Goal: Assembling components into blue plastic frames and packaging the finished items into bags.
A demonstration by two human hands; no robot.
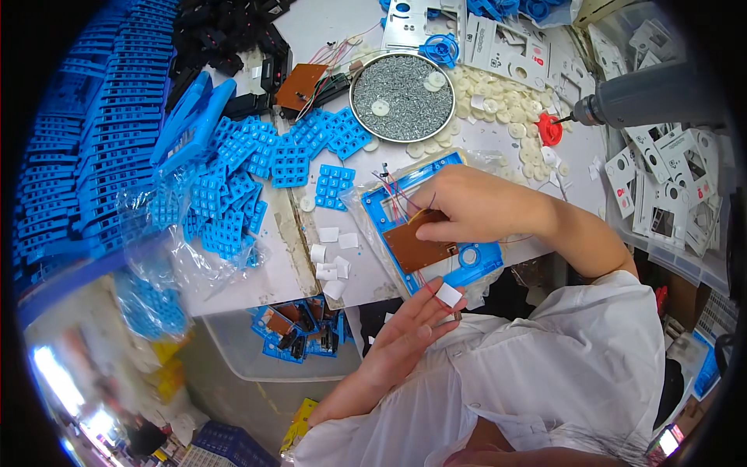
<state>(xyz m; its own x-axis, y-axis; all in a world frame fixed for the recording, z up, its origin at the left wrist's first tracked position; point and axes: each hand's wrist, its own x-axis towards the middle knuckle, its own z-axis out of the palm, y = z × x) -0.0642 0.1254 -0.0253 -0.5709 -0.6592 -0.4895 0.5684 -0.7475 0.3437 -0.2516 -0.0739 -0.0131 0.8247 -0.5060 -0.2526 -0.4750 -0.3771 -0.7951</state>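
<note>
A blue plastic housing (380, 208) lies on a clear plastic bag at the table's near edge, with a round opening at its right end. Inside it sits a brown circuit board (412, 247) with thin red and dark wires. My right hand (461, 204) reaches over from the right, closed on the board's upper edge, thumb on its face; some fingertips are hidden. Below the housing, my left hand (408, 335) is turned palm up with fingers stretched, holding a small white square pad (449, 295) at the fingertips. Thin red wires run from the board towards these fingers.
A round tin of screws (402, 97) stands beyond the housing. Blue keypads (289, 161) pile up at left, white discs (510, 105) at right. A power screwdriver (638, 101) points in from the right, its bit at a red part (549, 130). White pads (327, 271) lie nearby.
</note>
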